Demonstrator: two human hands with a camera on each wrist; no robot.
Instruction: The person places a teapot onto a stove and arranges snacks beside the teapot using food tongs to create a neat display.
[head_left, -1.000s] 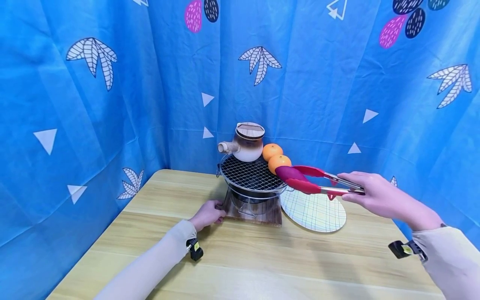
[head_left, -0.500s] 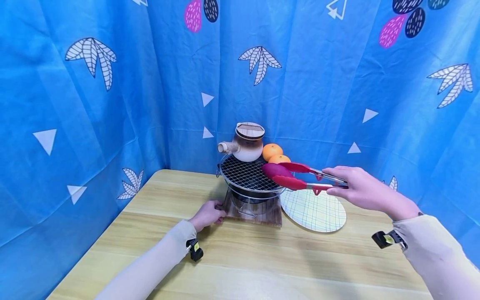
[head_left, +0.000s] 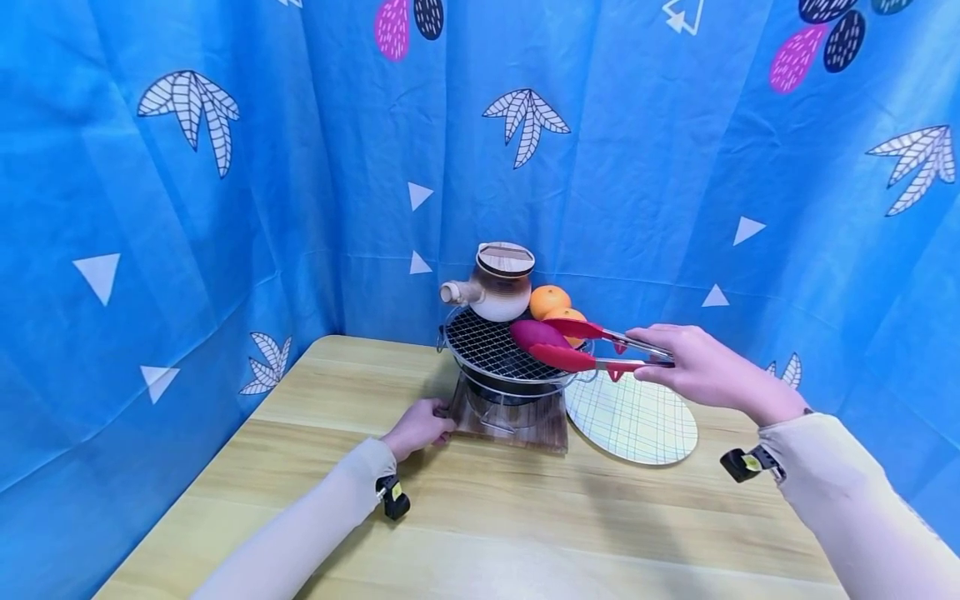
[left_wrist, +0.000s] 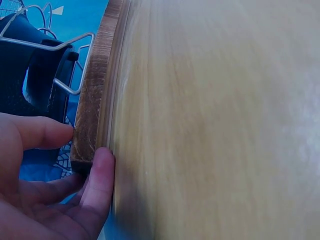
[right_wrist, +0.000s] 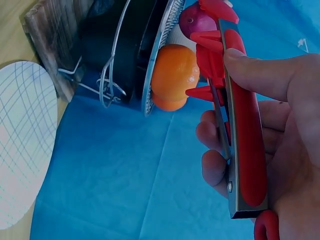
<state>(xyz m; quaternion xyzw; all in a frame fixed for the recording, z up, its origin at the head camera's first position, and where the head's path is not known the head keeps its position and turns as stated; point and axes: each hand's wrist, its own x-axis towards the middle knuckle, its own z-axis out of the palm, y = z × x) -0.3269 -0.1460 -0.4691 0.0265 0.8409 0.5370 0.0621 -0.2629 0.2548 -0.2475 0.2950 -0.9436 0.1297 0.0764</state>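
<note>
My right hand [head_left: 697,362] grips red-and-steel tongs [right_wrist: 245,120]. Between the red heads of the tongs is a smooth, oblong purple vegetable [head_left: 536,335], held over the right part of the black wire grill [head_left: 487,346]. Its round end shows in the right wrist view. Two oranges [right_wrist: 175,72] sit at the grill's right edge, the nearer one partly behind the tongs. With thumb and fingers, my left hand [head_left: 420,429] holds the front left corner of the wooden base board [left_wrist: 92,100] under the grill.
A lidded clay pot [head_left: 504,287] with a side handle stands at the back of the grill. To the right, a round checked plate [head_left: 645,429] lies on the wooden table [head_left: 480,517]. A blue patterned curtain [head_left: 637,167] hangs close behind.
My right hand has moved left with the tongs, carrying the purple vegetable from the grill's right edge further over the mesh. The left hand stays on the base board.
</note>
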